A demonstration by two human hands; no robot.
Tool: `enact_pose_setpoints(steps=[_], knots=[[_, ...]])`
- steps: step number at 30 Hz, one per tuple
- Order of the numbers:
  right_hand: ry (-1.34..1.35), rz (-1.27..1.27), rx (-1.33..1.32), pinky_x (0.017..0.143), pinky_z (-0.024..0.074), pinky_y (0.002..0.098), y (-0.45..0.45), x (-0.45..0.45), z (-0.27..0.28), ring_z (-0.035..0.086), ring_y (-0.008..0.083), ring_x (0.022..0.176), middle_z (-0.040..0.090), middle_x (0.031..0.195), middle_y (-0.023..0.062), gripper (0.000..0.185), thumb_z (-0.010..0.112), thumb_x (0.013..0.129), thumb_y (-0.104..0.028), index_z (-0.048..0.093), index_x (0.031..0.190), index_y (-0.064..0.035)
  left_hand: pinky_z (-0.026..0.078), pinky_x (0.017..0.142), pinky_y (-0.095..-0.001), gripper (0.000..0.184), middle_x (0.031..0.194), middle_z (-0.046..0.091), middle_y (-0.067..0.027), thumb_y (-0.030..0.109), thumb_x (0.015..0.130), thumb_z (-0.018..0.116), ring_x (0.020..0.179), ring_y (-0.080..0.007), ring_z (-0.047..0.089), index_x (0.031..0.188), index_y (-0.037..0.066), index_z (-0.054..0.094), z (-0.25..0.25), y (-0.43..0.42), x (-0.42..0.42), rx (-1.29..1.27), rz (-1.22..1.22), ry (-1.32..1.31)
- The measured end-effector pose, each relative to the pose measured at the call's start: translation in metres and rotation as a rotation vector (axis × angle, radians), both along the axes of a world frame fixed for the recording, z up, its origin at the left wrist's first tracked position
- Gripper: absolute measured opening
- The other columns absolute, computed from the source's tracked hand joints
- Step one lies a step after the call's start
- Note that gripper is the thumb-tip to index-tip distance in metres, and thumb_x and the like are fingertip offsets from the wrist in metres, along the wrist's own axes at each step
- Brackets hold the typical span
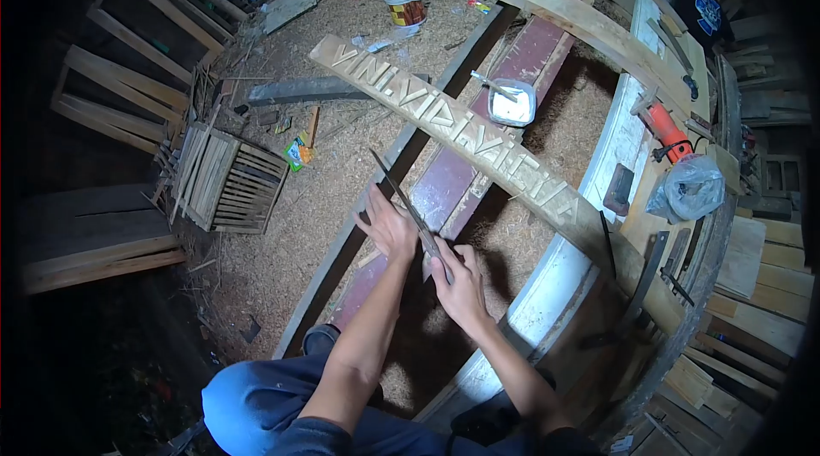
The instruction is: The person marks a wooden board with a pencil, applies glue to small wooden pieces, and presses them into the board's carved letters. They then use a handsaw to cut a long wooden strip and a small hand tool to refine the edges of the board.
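The right hand [461,281] has its grip closed round the near end of a long, narrow dark tool [395,186], apparently for control from that end. The left hand [391,230] is beside the tool's middle, fingers partly spread, probably to steady or feel it; whether its grip pinches the tool cannot be told. The tool slants away from the body, its far tip free and apart from the lettered board [478,149].

That board lies beyond both hands, raised letters upward, crossing over the maroon plank [444,187] and reaching the white moulded piece [547,281]. The crossing presumably supports it and leaves the lettering accessible. A tub of white material [512,111], with a stick or brush laid in it, sits on the maroon plank just beside the board, seemingly for easy reach. A second long board [572,16] spans the far end.

To the right, an orange power tool [668,133] lies next to a clear plastic bag [694,187]. A lidded bucket [405,7] stands on the shavings-covered floor [282,285].
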State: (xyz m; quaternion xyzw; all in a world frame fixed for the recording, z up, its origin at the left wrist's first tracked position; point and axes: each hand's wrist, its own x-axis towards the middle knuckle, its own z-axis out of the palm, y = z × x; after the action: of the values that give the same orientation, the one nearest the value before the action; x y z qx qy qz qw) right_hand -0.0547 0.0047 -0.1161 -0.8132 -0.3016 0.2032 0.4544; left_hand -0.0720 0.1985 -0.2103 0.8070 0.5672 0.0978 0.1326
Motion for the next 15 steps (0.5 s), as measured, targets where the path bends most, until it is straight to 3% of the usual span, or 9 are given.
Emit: enact_pose_setpoints(steps=[4, 6, 7, 12, 13, 15], knots=[[0.058, 0.013, -0.005, 0.080, 0.0564, 0.0470, -0.048, -0.011, -0.006, 0.068, 0.0393, 0.096, 0.058, 0.112, 0.0206, 0.040, 0.065, 0.101, -0.020, 0.064, 0.141, -0.0133, 0.005, 0.128, -0.0566, 0.069, 0.161, 0.046, -0.0139, 0.015, 0.095, 0.054, 0.152, -0.0276, 0.040, 0.160, 0.000, 0.034, 0.001, -0.002, 0.002, 0.044, 0.012, -0.017], [0.008, 0.011, -0.053, 0.080, 0.0565, 0.0480, -0.030, -0.007, 0.006, 0.067, 0.0404, 0.096, 0.058, 0.113, 0.0207, 0.040, 0.065, 0.101, -0.020, 0.063, 0.141, -0.0143, 0.005, 0.128, -0.0565, 0.068, 0.163, 0.045, -0.0112, 0.025, 0.100, 0.051, 0.151, -0.0247, 0.040, 0.161, 0.002, 0.031, -0.006, -0.002, -0.002, 0.080, -0.049, 0.090], [0.049, 0.006, -0.007, 0.081, 0.0564, 0.0493, -0.010, -0.001, 0.004, 0.067, 0.0419, 0.095, 0.058, 0.114, 0.0208, 0.040, 0.064, 0.102, -0.021, 0.062, 0.141, -0.0143, 0.004, 0.128, -0.0576, 0.073, 0.163, 0.044, -0.0132, 0.019, 0.094, 0.057, 0.152, -0.0270, 0.039, 0.160, 0.001, 0.032, -0.002, -0.003, 0.000, 0.046, -0.035, 0.019], [0.074, 0.028, -0.012, 0.082, 0.0560, 0.0514, -0.035, -0.007, 0.004, 0.067, 0.0457, 0.094, 0.058, 0.115, 0.0223, 0.042, 0.064, 0.102, -0.023, 0.061, 0.143, -0.0147, 0.005, 0.128, -0.0556, 0.071, 0.160, 0.048, -0.0145, 0.018, 0.094, 0.057, 0.149, -0.0276, 0.043, 0.159, 0.001, 0.034, -0.001, 0.003, 0.003, 0.050, 0.001, -0.024], [0.192, 0.019, -0.028, 0.082, 0.0556, 0.0525, -0.039, -0.006, 0.002, 0.067, 0.0447, 0.095, 0.058, 0.116, 0.0226, 0.042, 0.064, 0.102, -0.023, 0.060, 0.143, -0.0145, 0.005, 0.128, -0.0559, 0.072, 0.159, 0.048, -0.0145, 0.020, 0.093, 0.058, 0.149, -0.0277, 0.043, 0.159, 0.001, 0.034, -0.005, 0.004, 0.003, 0.064, -0.040, 0.005], [0.146, -0.003, -0.103, 0.082, 0.0557, 0.0514, -0.028, -0.023, 0.001, 0.067, 0.0428, 0.095, 0.058, 0.116, 0.0222, 0.042, 0.064, 0.102, -0.021, 0.060, 0.143, -0.0145, 0.005, 0.128, -0.0564, 0.072, 0.158, 0.050, -0.0145, 0.020, 0.093, 0.057, 0.148, -0.0280, 0.044, 0.159, 0.001, 0.035, -0.011, -0.004, -0.001, 0.080, -0.052, -0.007]])
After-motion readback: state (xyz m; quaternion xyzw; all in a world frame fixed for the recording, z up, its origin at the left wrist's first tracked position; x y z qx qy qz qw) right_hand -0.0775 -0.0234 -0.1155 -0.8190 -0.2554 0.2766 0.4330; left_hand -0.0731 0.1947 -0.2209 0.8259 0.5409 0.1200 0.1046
